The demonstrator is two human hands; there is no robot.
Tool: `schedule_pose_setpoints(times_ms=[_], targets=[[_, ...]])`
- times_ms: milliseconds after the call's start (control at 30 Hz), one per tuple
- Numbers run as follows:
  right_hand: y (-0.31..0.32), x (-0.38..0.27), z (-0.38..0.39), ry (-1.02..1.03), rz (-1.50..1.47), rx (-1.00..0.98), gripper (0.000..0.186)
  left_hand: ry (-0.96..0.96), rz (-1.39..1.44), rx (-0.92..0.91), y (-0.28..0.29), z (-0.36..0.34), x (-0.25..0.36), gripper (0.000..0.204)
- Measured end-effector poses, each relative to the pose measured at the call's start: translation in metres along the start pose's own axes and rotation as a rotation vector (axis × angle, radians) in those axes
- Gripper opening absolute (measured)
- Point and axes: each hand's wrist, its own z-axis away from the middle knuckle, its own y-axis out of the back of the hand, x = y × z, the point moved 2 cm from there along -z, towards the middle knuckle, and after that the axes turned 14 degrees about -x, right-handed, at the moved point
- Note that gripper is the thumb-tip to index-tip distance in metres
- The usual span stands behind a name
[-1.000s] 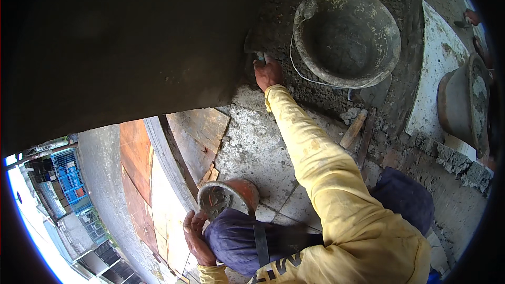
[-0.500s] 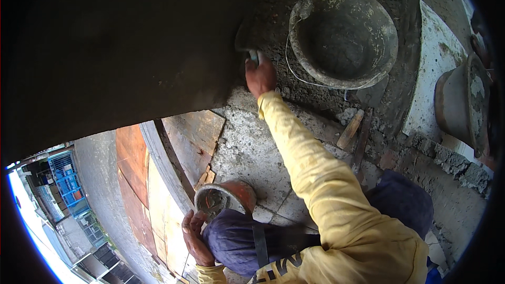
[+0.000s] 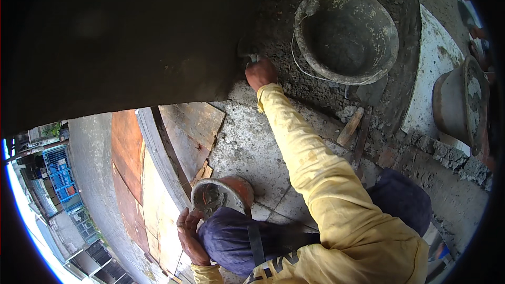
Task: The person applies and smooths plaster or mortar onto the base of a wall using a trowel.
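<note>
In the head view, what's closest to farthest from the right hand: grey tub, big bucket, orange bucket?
1. Big bucket, just right of the right hand.
2. Orange bucket, lower left, near the left hand.
3. Grey tub, far right.

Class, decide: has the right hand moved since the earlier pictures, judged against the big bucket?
Yes: the right hand has shifted slightly left, leaving a wider gap to the big bucket.
</note>
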Motion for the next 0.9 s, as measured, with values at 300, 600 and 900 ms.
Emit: schedule_pose_setpoints(times_ms=[300,600,900], targets=[[-0.025,-0.022,0.054,0.235,0.371,0.068,0.018,-0.046,0.063,0.003,0.010,0.007,-0.004,0.065],[-0.050,-0.019,0.078,-0.205,-0.067,-0.168,0.037,-0.036,0.038,-0.050,0.018,0.009,-0.005,0.068],[-0.049,-0.074,0.155,-0.101,-0.272,-0.058,0.042,-0.015,0.064,-0.047,0.012,0.008,-0.002,0.065]])
